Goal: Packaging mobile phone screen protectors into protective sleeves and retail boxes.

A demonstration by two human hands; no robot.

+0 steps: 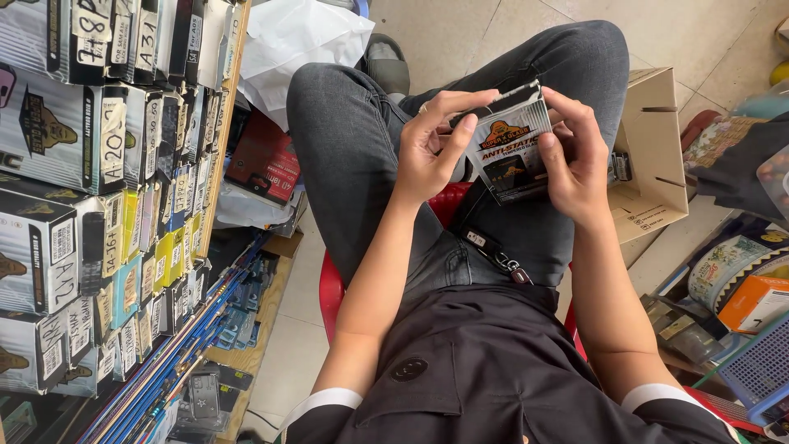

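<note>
Black shirt front (493, 370) fills the near edge; above the lap, the left hand (431, 152) and right hand (575, 164) both pinch a flat silver-and-black packet (511, 148). It looks unopened. Right and farther off, a cardboard box (657, 156) stands open.

Tiled floor (460, 33) bears a cardboard box (653, 156) and a red stool (331, 288).
</note>
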